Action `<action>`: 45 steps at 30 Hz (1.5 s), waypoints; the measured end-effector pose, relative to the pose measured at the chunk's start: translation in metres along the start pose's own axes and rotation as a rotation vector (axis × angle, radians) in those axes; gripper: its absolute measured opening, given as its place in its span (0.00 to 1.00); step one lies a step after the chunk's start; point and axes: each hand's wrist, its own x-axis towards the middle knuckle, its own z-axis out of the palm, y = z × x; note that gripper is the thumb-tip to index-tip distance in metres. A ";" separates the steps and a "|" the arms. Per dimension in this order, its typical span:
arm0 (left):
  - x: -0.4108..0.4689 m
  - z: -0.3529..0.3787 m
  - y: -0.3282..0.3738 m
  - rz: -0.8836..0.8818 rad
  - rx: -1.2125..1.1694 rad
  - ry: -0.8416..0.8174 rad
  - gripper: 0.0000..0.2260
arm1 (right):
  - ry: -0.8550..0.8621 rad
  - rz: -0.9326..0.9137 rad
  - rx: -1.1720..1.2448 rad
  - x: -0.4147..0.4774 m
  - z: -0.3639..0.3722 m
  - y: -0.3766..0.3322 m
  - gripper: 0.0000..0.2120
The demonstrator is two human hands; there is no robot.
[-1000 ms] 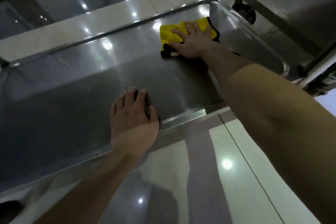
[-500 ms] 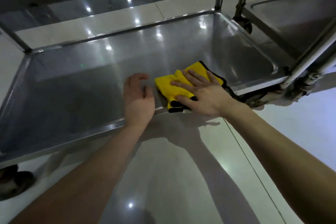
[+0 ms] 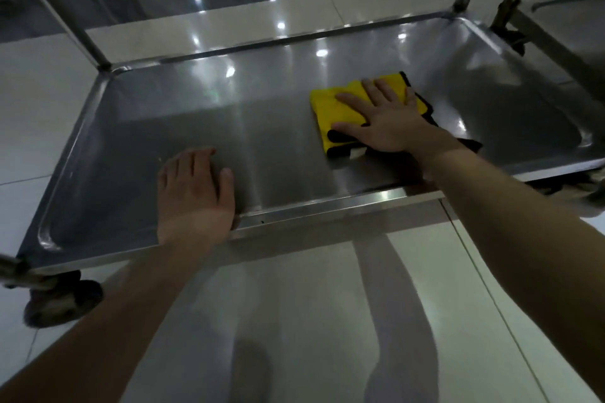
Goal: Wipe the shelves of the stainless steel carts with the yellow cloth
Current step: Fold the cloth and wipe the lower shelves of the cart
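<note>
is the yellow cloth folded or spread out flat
Folded. The yellow cloth shows stacked layers at its near edge under the right hand.

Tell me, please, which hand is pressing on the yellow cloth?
The right hand, flat on the folded yellow cloth; the left hand rests on bare steel.

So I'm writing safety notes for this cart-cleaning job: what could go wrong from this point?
1. The cart stands on a caster over glossy floor tiles; with the left hand leaning on the shelf rim, it might roll away.
2. The right hand presses flat on the yellow cloth, which is bunched up, so it may wipe unevenly.
3. The left palm may leave smears on the steel.
</note>
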 end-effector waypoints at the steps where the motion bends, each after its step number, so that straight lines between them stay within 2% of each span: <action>1: 0.000 0.001 0.000 0.002 -0.006 0.012 0.22 | 0.005 0.010 -0.004 0.023 -0.002 -0.005 0.53; 6: 0.002 0.004 -0.001 0.013 -0.010 0.054 0.21 | -0.015 0.016 -0.040 0.105 -0.007 -0.057 0.51; 10: 0.003 0.004 -0.003 0.028 0.001 0.105 0.19 | -0.015 -0.040 -0.046 0.111 0.002 -0.101 0.42; 15: 0.000 0.004 0.001 -0.005 -0.023 0.159 0.18 | -0.046 -0.199 -0.041 0.040 0.019 -0.115 0.33; 19: 0.000 0.002 0.001 -0.030 -0.058 0.169 0.20 | -0.087 -0.321 -0.011 -0.054 0.032 -0.109 0.34; 23: -0.001 -0.002 -0.002 0.018 -0.047 0.109 0.22 | 0.095 -0.364 -0.090 -0.129 0.052 -0.110 0.34; 26: -0.006 -0.012 -0.001 0.023 -0.356 0.227 0.13 | 0.226 -0.321 -0.172 -0.143 0.063 -0.129 0.34; 28: -0.015 -0.021 -0.007 -0.004 -0.403 0.251 0.12 | 0.229 -0.307 -0.172 -0.141 0.064 -0.135 0.35; 32: -0.042 -0.030 -0.054 -0.053 -0.072 0.173 0.21 | 0.211 -0.293 -0.185 -0.139 0.064 -0.132 0.36; 35: -0.060 -0.029 -0.083 -0.108 0.103 -0.060 0.31 | 0.196 -0.256 -0.187 -0.136 0.067 -0.151 0.38; 37: -0.060 -0.025 -0.088 -0.088 0.093 -0.141 0.33 | 0.174 -0.267 -0.179 -0.132 0.073 -0.178 0.39; 42: -0.062 -0.035 -0.098 0.025 -0.003 -0.222 0.36 | 0.109 -0.304 -0.182 -0.108 0.084 -0.243 0.36; 45: -0.069 -0.043 -0.105 0.095 -0.053 -0.262 0.36 | -0.008 -0.282 -0.130 -0.090 0.077 -0.255 0.37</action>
